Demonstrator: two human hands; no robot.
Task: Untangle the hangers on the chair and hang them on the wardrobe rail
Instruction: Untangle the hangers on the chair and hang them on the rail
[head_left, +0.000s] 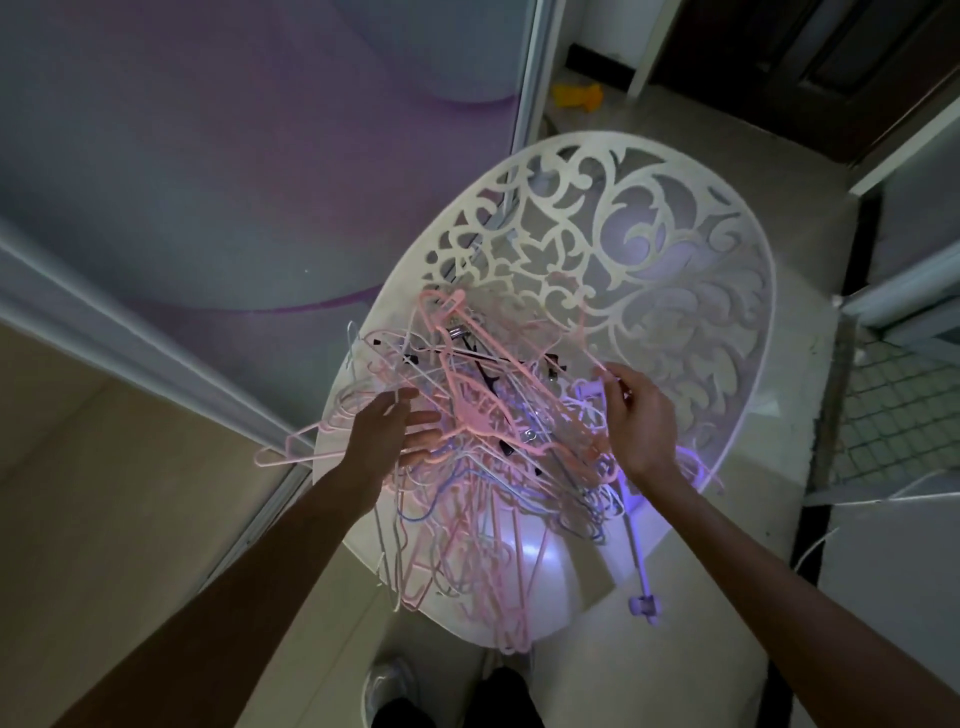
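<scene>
A tangled heap of pink, white and lilac hangers (483, 431) lies on the seat of a white chair (691, 291) with a cut-out scroll back. My left hand (395, 431) reaches into the left side of the heap with its fingers extended, touching pink wires. My right hand (639, 415) is at the heap's right side, its fingertips pinching a thin pink hanger wire (589, 343) that runs up toward the chair back. Some hangers dangle over the seat's front edge. The wardrobe rail is not in view.
A sliding wardrobe door (208, 182) with a purple pattern stands left, its metal frame (530, 78) beside the chair. A yellow object (576, 96) lies on the floor behind. A doorway threshold and tiled floor (898, 415) are at right. My shoes (389, 686) are below the seat.
</scene>
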